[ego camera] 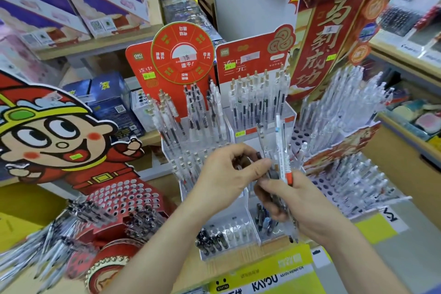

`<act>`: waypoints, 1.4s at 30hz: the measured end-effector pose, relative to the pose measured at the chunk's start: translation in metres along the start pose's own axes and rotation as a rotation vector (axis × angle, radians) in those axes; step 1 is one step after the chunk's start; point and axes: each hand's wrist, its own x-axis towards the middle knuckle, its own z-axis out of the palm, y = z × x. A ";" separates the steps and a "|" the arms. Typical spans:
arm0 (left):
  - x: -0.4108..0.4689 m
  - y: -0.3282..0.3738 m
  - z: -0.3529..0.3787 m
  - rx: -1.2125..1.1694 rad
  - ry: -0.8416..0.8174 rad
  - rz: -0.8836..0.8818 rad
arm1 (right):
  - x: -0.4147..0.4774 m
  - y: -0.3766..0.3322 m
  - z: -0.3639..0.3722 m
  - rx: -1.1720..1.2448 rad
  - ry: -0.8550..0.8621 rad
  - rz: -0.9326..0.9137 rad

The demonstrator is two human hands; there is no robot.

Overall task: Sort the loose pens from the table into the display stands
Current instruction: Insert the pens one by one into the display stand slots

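**Pull one pen at a time, don't fight the bunch**

Closest to you, the hands are right up against each other over the front of the bench [410, 253]. Your right hand [300, 205] is wrapped round a bunch of pens [274, 200], with a white pen [281, 150] with an orange end poking up out of it. Your left hand [222, 174] is pinching the tip of a dark pen [259, 156] at the top of that bunch. So the loose pens are in your fist, not in a slot yet.

My take: draw the dark one straight up along its length, with the right grip snug enough that its neighbours don't slide out too. Check the style before you drop it.

Just behind your hands is the clear tiered stand [241, 212]; dark-capped pens sit in its front row, so that looks like the likely home, though I can't read the labels. Further back are the red card [253, 59] stand's gold-topped pens, the cartoon stand [59, 138] off left and the tall banner stand [329, 31] off right. Go in tip down and don't knock the rows beside it.
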 end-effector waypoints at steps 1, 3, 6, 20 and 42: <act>-0.001 -0.001 0.001 -0.064 0.014 -0.009 | 0.000 0.000 0.002 -0.006 -0.006 -0.011; -0.002 -0.002 -0.001 -0.139 0.025 -0.001 | 0.000 0.000 0.006 0.005 -0.024 -0.047; -0.008 -0.004 -0.015 -0.145 0.142 0.038 | -0.001 0.003 0.011 0.066 -0.011 -0.071; -0.119 -0.018 -0.159 -0.074 0.736 0.052 | 0.007 0.030 0.080 -0.254 -0.136 0.025; -0.170 -0.136 -0.255 0.230 0.918 -0.191 | 0.040 0.056 0.189 -0.204 -0.033 -0.063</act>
